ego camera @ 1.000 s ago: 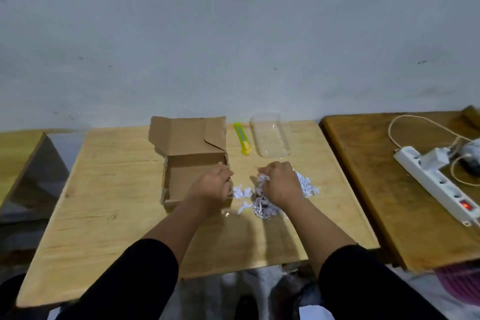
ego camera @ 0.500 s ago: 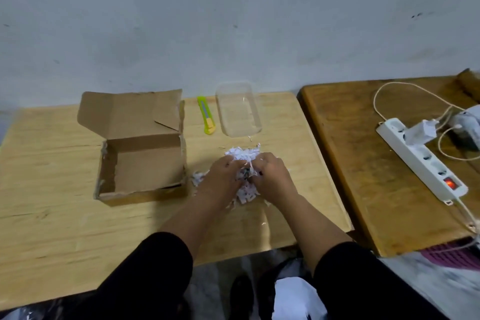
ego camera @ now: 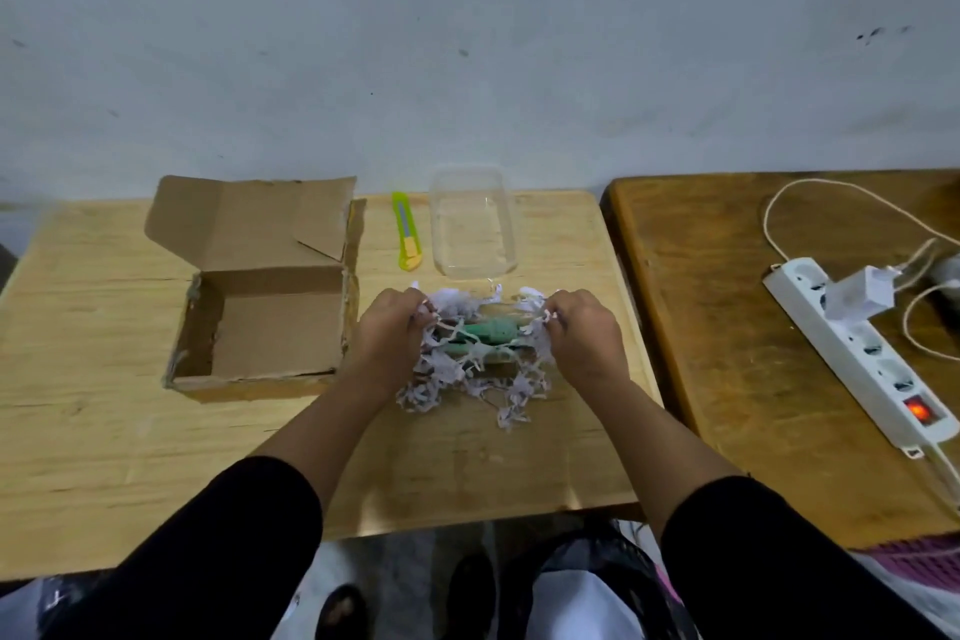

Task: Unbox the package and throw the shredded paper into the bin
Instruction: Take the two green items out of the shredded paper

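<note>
An open cardboard box with its lid flap up stands empty on the light wooden table. Right of it lies a heap of white shredded paper. My left hand grips the left side of the heap and my right hand grips the right side, pulling the shreds apart. A green object shows in the gap between my hands, partly wrapped in strips. No bin is clearly in view.
A yellow-green utility knife and a clear plastic container lie behind the heap near the wall. A darker table at right holds a white power strip with a charger and cables. Below the table edge are my legs.
My hands came together on the shredded paper, then drew apart sideways, spreading the heap and exposing the green object. The view shifted so the box sits further left.
</note>
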A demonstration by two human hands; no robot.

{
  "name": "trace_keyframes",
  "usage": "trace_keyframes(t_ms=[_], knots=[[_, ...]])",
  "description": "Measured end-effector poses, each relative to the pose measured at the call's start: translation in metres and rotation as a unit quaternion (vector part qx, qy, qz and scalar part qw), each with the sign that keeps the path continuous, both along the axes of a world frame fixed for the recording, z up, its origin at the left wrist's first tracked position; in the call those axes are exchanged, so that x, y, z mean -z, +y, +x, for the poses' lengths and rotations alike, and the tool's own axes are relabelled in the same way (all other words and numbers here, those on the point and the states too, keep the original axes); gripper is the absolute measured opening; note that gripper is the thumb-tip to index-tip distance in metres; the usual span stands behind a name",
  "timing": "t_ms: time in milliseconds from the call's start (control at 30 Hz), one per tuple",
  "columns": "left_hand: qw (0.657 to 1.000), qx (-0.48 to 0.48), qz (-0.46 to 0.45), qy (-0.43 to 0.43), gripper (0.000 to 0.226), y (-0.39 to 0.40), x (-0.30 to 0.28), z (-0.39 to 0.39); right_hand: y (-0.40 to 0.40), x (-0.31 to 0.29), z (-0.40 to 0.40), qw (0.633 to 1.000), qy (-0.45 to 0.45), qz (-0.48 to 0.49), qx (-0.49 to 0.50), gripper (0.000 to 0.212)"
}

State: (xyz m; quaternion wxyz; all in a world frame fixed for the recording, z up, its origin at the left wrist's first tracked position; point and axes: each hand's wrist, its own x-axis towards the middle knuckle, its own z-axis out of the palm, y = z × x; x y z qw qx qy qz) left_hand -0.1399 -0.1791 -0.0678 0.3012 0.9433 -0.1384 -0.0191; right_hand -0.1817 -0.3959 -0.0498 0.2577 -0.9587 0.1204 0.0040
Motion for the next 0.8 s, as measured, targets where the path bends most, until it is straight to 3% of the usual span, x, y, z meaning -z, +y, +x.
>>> trace_keyframes(t_ms=[167, 300, 433, 667, 800], knots=[[0.997, -0.036, 0.068, 0.018, 0.021, 0.001, 0.002, -0.003, -0.005, 0.006, -0.003, 0.992, 0.110, -0.051, -0.024, 0.034], [0.996, 0.007, 0.063, -0.068, 0.028, -0.010, -0.001, -0.011, 0.005, 0.009, -0.006, 0.993, -0.033, -0.093, -0.059, 0.038], [0.987, 0.131, 0.086, -0.026, 0.045, -0.021, 0.016, -0.014, 0.025, 0.019, 0.000, 0.986, -0.070, -0.039, -0.146, 0.032], [0.998, 0.042, 0.035, 0.021, 0.048, -0.008, 0.044, -0.019, 0.020, 0.039, 0.007, 0.998, -0.011, 0.044, -0.054, 0.027], [0.999, 0.012, -0.018, 0.026, 0.052, -0.007, 0.049, -0.024, 0.010, 0.046, -0.002, 0.999, 0.007, 0.043, -0.027, 0.028]])
